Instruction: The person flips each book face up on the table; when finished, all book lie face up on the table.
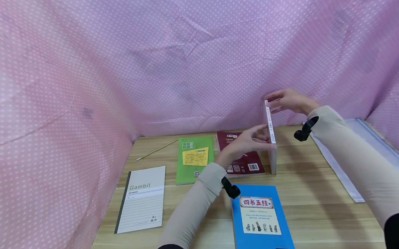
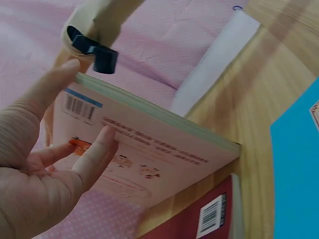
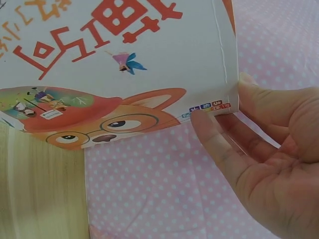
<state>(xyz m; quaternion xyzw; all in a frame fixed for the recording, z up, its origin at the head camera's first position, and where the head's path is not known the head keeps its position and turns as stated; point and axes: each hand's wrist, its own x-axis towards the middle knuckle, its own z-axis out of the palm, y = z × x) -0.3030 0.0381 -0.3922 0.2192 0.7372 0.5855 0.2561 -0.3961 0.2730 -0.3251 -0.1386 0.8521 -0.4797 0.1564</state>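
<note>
White paperback [image 1: 270, 134] upright on wooden bench [image 1: 307, 194], left hand [image 1: 248, 142] fingers spread flat on barcode cover, right hand [image 1: 287, 101] pinching top corner; "Gambit" notebook [image 1: 142, 199] nearby.

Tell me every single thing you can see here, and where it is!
White book: 1, white with an orange cartoon cover, standing on edge on the table between both hands.
Blue book: 1, blue, flat at the near edge.
Red book: 1, dark red, flat behind the left hand.
Green book: 1, green with a yellow note, left of the red book.
Notebook: 1, white, far left.
Pencil: 1, yellow, back left.
Folder: 1, clear, far right.
Table: 1, light wood.
Cloth: 1, pink with white dots, all around.
Left hand: 1, fingers flat against the white book's back cover.
Right hand: 1, grip on the white book's top corner.
</note>
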